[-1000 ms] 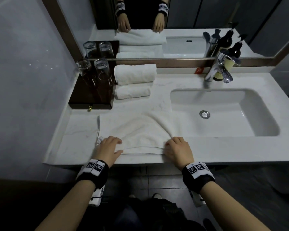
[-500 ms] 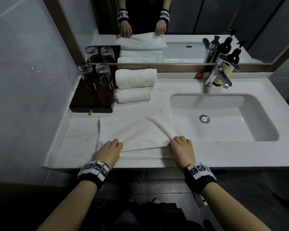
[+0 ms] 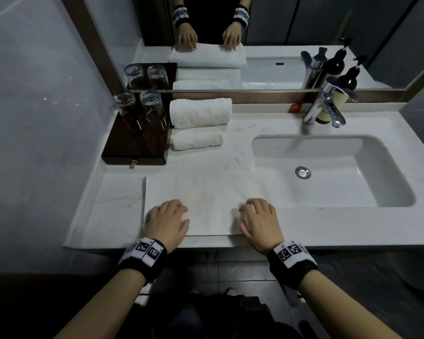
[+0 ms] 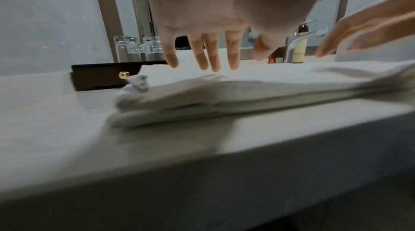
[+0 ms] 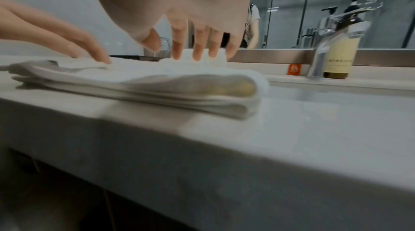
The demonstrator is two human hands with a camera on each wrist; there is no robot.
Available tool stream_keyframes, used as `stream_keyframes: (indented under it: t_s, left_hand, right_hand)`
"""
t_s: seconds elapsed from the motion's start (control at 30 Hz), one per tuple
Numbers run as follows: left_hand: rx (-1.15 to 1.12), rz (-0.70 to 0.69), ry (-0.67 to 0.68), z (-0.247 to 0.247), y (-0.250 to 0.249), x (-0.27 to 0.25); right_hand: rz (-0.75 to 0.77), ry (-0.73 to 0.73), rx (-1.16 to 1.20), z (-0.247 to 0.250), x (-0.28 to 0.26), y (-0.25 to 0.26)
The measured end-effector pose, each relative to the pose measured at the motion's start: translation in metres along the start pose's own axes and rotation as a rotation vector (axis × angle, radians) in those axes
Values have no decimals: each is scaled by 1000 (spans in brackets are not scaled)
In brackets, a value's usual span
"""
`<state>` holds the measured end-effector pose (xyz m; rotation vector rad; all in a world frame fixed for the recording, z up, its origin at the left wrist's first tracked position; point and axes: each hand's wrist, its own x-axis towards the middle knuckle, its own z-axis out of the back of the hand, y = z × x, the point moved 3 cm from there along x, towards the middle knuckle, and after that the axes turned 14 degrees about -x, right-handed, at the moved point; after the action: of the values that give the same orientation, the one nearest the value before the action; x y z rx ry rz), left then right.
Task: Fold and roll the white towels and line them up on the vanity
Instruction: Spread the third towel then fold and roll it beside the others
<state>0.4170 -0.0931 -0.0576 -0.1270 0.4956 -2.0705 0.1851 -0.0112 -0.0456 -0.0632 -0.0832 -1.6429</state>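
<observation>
At the far left of the surface (image 3: 113,206), two upturned glasses (image 3: 137,106) are carried on a dark wooden tray (image 3: 123,152). Just beside the tray, two rolled towels (image 3: 200,113) are lined up, one in front of the other, by the mirror. Nearer the front edge, a folded white towel (image 3: 206,199) is laid flat in several layers. The left hand (image 3: 168,220) is spread on its left end, fingers straight, nothing grasped; the right hand (image 3: 257,221) is likewise laid flat on its right end, grip released. To the right, the sink (image 3: 353,152) and tap (image 3: 328,106) are seen.

The towel is judged soft, light and limp, unlikely to slip on the stone yet apt to sag or unfold if lifted by one corner. For rolling, the near edge is best taken at both ends together, thumbs underneath, and tension kept even so the roll stays straight.
</observation>
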Motion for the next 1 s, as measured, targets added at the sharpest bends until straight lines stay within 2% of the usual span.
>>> stream_keyframes:
  t_s: [0.13, 0.17, 0.3, 0.37, 0.43, 0.5, 0.6, 0.67, 0.73, 0.87, 1.0]
  left_hand:
    - [27, 153, 172, -21, -8, 19]
    - [34, 199, 214, -25, -4, 20]
    - [49, 308, 283, -22, 28, 23]
    - [52, 382, 305, -13, 43, 26]
    - [64, 457, 299, -5, 52, 32]
    - [72, 500, 246, 4, 50, 43]
    - [56, 377, 227, 9, 28, 66]
    - [51, 243, 296, 4, 9, 79]
    - [74, 173, 373, -2, 0, 86]
    - [111, 143, 454, -6, 13, 93]
    - [86, 180, 460, 2, 28, 101]
  right_hand:
    - [33, 315, -75, -23, 18, 17]
    - [38, 355, -90, -31, 17, 17]
    - [-39, 429, -139, -45, 9, -8]
    - [-134, 471, -148, -45, 13, -20]
    - [-240, 482, -144, -40, 24, -27]
    - [-242, 433, -161, -34, 38, -27]
    - [-114, 377, -139, -30, 62, -10]
    - [-45, 396, -104, -30, 75, 9]
    - [4, 446, -62, -35, 81, 29]
    - [-1, 501, -71, -48, 77, 41]
    - [12, 525, -102, -51, 85, 36]
